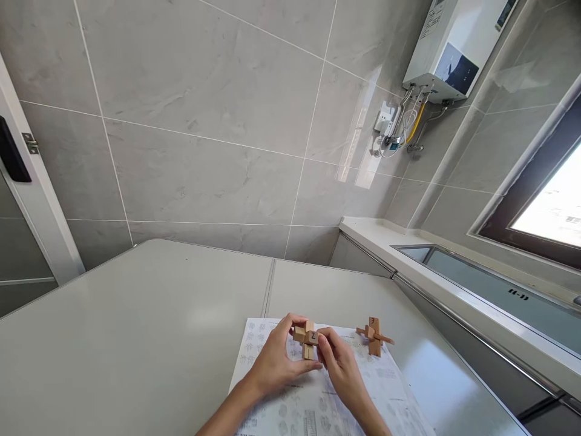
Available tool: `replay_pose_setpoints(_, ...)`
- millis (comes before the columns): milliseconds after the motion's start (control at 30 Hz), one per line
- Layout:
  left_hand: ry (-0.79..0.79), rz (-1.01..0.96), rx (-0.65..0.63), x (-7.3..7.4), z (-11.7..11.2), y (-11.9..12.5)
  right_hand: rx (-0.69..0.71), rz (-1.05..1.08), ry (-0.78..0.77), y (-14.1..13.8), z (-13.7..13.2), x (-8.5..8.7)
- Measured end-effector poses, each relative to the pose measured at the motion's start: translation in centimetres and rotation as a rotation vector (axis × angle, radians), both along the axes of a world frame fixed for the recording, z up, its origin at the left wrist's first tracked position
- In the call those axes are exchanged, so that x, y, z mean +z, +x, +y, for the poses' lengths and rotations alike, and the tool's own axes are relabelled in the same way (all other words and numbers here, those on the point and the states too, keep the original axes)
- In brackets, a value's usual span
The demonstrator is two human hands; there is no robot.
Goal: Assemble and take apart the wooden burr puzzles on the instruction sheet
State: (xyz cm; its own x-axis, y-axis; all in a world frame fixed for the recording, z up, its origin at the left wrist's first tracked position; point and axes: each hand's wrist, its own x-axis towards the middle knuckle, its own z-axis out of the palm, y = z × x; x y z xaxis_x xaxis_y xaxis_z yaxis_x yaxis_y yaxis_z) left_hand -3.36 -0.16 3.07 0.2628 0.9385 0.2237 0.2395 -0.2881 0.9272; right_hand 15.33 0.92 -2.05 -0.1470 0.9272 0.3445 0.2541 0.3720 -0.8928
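A small wooden burr puzzle [308, 351] of interlocking blocks is held above a printed sheet [290, 402]; one block shows a dark mark like a 2 or Z. My left hand [278, 357] grips it from the left, with fingers at the top and the thumb along the bottom. With its thumb and fingertips, my right hand [336, 358] pinches the marked block on the right side. A second wooden puzzle [374, 336], cross-shaped and marked with what looks like a 6 or 9, rests on the sheet's upper right, apart from both hands.
The sheet carries faint printed diagrams and lies on a pale table [149, 339] with a seam. At the right runs a white counter [367, 230] with a sink [476, 284]. A grey tiled wall [204, 121] and a wall-mounted heater [458, 48] are behind; a door frame [40, 181] stands left.
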Motion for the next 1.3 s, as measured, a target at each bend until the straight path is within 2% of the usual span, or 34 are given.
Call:
replay_pose_setpoints(267,0.063,0.009,-0.043,-0.5,0.3,-0.3,0.065,0.058,-0.109,-0.2,0.5,-0.8)
replay_pose_setpoints(500,0.107,0.067,-0.033,-1.0,0.8,-0.7,0.165,0.221,-0.271,-0.2,0.5,0.3)
replay_pose_setpoints(733,0.0,0.061,-0.047,-0.7,1.1,-0.7,0.325,0.577,-0.694,-0.6,-0.2,1.3)
replay_pose_setpoints(867,-0.018,0.052,0.011,-1.2,1.5,-0.9,0.33,0.756,-0.803,-0.4,0.0,1.3)
replay_pose_setpoints(967,-0.012,0.034,0.129,-2.1,2.1,-0.9,0.251,0.898,-0.817,-0.1,0.9,0.4)
replay_pose_setpoints(1067,-0.037,0.049,0.226,-2.8,2.5,-0.7,0.105,1.013,-0.793,0.4,2.1,-1.2)
replay_pose_setpoints(1133,-0.046,0.068,0.247,-3.1,2.7,-0.6,0.043,1.05,-0.737,0.9,2.9,-2.3)
replay_pose_setpoints(1300,-0.03,0.112,0.232,-2.9,2.4,-0.6,0.014,1.027,-0.611,2.4,4.4,-4.0)
